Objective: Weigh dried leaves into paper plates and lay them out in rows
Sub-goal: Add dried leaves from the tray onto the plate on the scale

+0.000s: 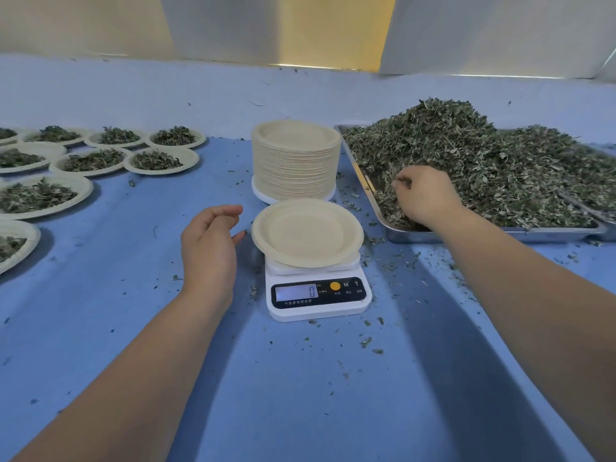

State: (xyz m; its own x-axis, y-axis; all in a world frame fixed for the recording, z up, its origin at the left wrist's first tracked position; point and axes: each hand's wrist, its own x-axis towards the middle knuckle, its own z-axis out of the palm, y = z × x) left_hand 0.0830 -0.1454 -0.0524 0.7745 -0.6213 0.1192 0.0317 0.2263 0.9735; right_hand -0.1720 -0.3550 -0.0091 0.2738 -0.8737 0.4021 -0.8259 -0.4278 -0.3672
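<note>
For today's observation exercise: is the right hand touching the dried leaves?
Touching: the head view shows the right hand with fingers curled into the dried leaves.

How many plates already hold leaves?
9 plates, all left of the scale: four in the back row, three in the next, one nearer, one nearest. More may lie outside the picture.

Near side: I see open blue table point(300, 395) before the scale point(316, 295).
Left: filled plates point(93, 160) crowd my far-left side.
Ahead: plate stack point(295, 161) stands just behind the scale.
Right: tray point(433, 235) wall and heaped dried leaves point(466, 155) bar low passes.
</note>
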